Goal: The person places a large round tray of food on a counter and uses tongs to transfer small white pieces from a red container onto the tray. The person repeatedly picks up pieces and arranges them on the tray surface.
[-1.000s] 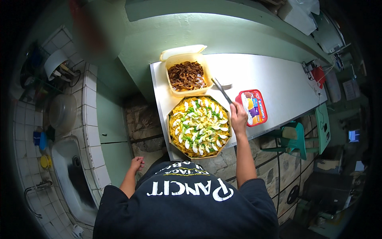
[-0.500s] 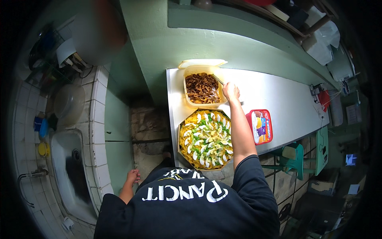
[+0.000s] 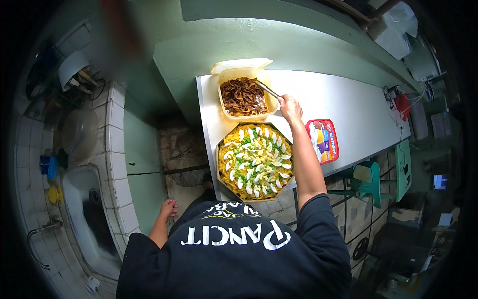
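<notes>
My right hand (image 3: 291, 108) is closed around the end of a pair of metal tongs (image 3: 269, 90). The tips of the tongs reach into a yellowish plastic container (image 3: 244, 118), among dark brown cooked strips (image 3: 240, 94). Right in front of that container sits an octagonal tray (image 3: 218, 167) of yellow noodles. Egg wedges (image 3: 241, 183) and chopped greens cover the noodles. My right forearm passes over the tray's right side. Low at my left side, away from the table, my left hand (image 3: 170, 208) hangs with its fingers curled in, and nothing shows in it.
A red-rimmed plastic tub (image 3: 322, 142) lies right of my forearm on the white table (image 3: 353, 114). The container's lid (image 3: 241, 65) leans behind it by the green wall. To the left are a tiled counter (image 3: 115, 157) and sink (image 3: 82, 219). A green chair (image 3: 366, 182) stands beyond the table's near edge.
The view has shifted a little, so the table sits higher and further left. The tongs now show more plainly, angled into the brown strips. My left hand stays low and curled.
</notes>
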Action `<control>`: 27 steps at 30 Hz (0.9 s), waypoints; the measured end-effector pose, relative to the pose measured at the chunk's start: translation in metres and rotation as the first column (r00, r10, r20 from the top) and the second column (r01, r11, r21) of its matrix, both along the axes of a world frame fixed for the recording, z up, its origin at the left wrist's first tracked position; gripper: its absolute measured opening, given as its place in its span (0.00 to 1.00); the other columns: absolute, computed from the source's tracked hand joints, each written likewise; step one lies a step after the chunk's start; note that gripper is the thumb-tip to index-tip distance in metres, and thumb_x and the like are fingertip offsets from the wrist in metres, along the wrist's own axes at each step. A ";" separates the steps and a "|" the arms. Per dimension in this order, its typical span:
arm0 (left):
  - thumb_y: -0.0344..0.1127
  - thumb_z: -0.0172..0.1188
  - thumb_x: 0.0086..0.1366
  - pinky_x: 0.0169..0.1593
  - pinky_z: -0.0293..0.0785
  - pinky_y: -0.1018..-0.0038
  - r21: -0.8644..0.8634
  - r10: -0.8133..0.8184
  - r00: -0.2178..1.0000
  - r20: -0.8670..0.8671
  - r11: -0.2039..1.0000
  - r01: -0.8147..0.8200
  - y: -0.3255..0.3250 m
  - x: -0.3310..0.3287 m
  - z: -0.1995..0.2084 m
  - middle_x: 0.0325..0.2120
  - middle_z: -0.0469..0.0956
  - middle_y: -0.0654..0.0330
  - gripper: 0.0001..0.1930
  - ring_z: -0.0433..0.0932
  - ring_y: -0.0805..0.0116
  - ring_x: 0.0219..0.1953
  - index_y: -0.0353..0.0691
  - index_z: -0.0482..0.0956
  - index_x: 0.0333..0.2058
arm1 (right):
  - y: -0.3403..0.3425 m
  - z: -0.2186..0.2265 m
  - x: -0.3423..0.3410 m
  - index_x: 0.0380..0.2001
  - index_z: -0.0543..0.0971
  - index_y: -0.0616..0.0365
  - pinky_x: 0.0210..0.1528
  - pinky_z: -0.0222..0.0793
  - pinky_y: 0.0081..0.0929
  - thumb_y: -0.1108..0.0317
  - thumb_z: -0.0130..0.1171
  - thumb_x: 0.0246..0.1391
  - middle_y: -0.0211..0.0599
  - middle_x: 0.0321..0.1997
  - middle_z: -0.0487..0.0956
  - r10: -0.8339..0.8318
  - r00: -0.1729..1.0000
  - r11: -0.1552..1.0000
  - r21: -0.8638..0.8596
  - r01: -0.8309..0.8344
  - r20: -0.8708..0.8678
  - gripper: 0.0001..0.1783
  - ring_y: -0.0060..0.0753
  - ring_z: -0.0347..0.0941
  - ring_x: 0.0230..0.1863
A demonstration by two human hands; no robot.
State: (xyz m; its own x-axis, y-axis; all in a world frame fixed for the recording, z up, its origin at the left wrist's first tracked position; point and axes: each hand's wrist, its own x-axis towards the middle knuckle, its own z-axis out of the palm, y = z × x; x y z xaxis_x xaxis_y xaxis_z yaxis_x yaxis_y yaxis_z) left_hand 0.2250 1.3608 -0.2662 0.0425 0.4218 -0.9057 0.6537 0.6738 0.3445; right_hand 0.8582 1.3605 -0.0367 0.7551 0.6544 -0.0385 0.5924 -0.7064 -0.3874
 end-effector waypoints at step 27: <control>0.43 0.51 0.69 0.25 0.71 0.73 -0.030 0.008 0.999 -0.051 0.999 -0.010 -0.032 -0.016 -0.004 0.31 0.78 0.67 0.13 0.75 0.75 0.24 0.49 0.74 0.49 | -0.185 -0.003 -0.102 0.38 0.82 0.57 0.35 0.71 0.33 0.64 0.58 0.59 0.42 0.31 0.80 0.162 0.953 0.929 0.366 -0.060 -0.255 0.10 0.40 0.78 0.32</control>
